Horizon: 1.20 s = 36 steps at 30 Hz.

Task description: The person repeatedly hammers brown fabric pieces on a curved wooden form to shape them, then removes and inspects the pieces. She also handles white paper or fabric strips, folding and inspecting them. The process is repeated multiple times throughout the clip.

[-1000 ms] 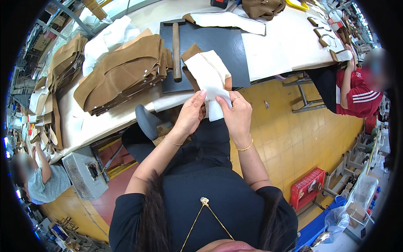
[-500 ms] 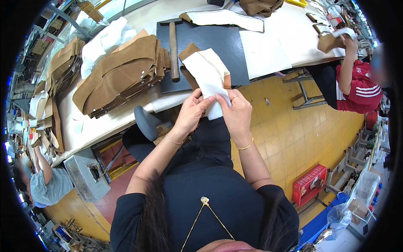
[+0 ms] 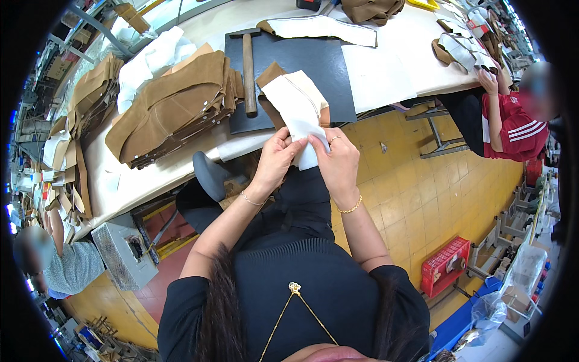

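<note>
Both hands pinch the near end of a brown leather piece with white lining (image 3: 294, 99), its lined face turned up. My left hand (image 3: 278, 158) grips its left edge, thumb on top. My right hand (image 3: 338, 161) holds the right edge, thumb pressed close to the other thumb. A white flap of lining hangs between and below the thumbs. The far part of the piece rests over the dark board (image 3: 338, 75), and brown leather shows along its edges. Left of it, a wooden-handled hammer (image 3: 249, 75) lies on the board. The fingers under the piece are partly hidden.
Stacked brown leather pieces (image 3: 172, 105) lie left on the table. Another white-lined strip (image 3: 322, 29) lies beyond the board. A co-worker in a red shirt (image 3: 518, 127) sits at right, another in grey (image 3: 72, 265) at left. A red crate (image 3: 445, 265) stands right, behind me.
My hands and the lined piece have barely moved. The co-worker at right has lowered a held piece to the table; the one at left has turned the head.
</note>
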Motion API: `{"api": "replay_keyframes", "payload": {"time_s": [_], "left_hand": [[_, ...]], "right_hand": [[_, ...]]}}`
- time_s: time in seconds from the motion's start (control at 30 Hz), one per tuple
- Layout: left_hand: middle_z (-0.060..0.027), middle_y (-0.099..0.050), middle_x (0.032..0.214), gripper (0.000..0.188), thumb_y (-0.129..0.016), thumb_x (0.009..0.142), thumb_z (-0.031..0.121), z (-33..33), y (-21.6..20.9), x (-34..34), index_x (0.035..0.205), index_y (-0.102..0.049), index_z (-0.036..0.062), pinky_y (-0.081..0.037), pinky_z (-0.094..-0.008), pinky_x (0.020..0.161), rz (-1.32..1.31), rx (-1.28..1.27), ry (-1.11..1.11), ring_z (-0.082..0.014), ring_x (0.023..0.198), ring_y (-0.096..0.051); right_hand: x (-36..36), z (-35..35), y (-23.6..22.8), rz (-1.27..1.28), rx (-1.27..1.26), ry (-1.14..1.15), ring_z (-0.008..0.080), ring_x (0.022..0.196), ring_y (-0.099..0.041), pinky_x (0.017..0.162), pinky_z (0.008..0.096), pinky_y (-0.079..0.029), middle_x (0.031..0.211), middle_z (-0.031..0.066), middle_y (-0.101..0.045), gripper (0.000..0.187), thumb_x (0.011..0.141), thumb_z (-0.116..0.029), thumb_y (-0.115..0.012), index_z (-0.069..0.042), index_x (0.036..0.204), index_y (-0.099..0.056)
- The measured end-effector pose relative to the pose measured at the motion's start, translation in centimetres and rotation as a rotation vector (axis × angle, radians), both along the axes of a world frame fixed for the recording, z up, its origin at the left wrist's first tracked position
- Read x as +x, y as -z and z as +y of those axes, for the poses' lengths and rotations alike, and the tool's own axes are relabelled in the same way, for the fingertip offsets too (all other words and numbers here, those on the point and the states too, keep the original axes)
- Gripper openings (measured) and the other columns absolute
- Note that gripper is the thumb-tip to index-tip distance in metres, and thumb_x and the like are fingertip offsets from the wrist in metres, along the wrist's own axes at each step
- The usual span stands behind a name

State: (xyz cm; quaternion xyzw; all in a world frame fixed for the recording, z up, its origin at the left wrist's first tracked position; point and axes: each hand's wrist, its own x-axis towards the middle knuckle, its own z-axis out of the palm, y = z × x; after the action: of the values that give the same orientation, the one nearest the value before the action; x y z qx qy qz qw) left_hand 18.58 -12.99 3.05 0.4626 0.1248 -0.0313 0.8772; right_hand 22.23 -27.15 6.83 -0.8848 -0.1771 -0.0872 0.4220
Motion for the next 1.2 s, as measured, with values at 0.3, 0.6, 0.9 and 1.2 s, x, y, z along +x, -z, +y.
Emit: {"api": "replay_keyframes", "payload": {"time_s": [0.3,0.6,0.9,1.2], "left_hand": [[-0.0065,-0.072,0.103,0.034,-0.065,0.096,0.005,0.4,0.3,-0.2,0.127,-0.055,-0.0028,-0.053,-0.0214,0.076,-0.039,0.033,-0.085,-0.0073,0.089,-0.067],[-0.0083,-0.071,0.11,0.04,-0.068,0.093,0.004,2.3,1.0,-0.6,0.13,-0.053,-0.0029,-0.054,-0.0248,0.085,-0.031,-0.071,-0.078,-0.0111,0.096,-0.068],[-0.0102,-0.071,0.111,0.038,-0.066,0.095,0.004,2.7,0.7,-0.7,0.129,-0.053,-0.0049,-0.053,-0.0252,0.086,0.043,0.046,-0.035,-0.0117,0.1,-0.067],[-0.0081,-0.069,0.116,0.041,-0.074,0.09,0.007,3.2,0.9,0.0,0.126,-0.057,-0.0018,-0.053,-0.0327,0.094,0.107,-0.148,0.105,-0.0163,0.106,-0.066]], "right_hand": [[2.3,-2.9,-0.8,0.24,0.192,0.085,0.0226,0.076,-0.064,0.066,0.0355,-0.05,0.089,0.0126,-0.064,0.043,0.099,-0.039,-0.061,0.003,0.1,-0.07],[3.5,-1.8,4.5,0.839,0.685,-0.164,0.004,0.076,-0.05,0.069,0.02,-0.041,0.085,-0.0042,-0.062,0.022,0.095,-0.021,-0.072,0.0,0.098,-0.068],[2.9,-2.1,4.3,0.797,0.716,-0.197,0.0028,0.078,-0.049,0.072,0.019,-0.04,0.085,-0.0048,-0.06,0.017,0.094,-0.018,-0.072,-0.002,0.096,-0.067],[3.3,-2.4,4.5,0.733,0.689,-0.233,0.0041,0.076,-0.049,0.069,0.0196,-0.041,0.082,-0.0043,-0.06,0.02,0.094,-0.019,-0.073,0.0,0.095,-0.067]]}}
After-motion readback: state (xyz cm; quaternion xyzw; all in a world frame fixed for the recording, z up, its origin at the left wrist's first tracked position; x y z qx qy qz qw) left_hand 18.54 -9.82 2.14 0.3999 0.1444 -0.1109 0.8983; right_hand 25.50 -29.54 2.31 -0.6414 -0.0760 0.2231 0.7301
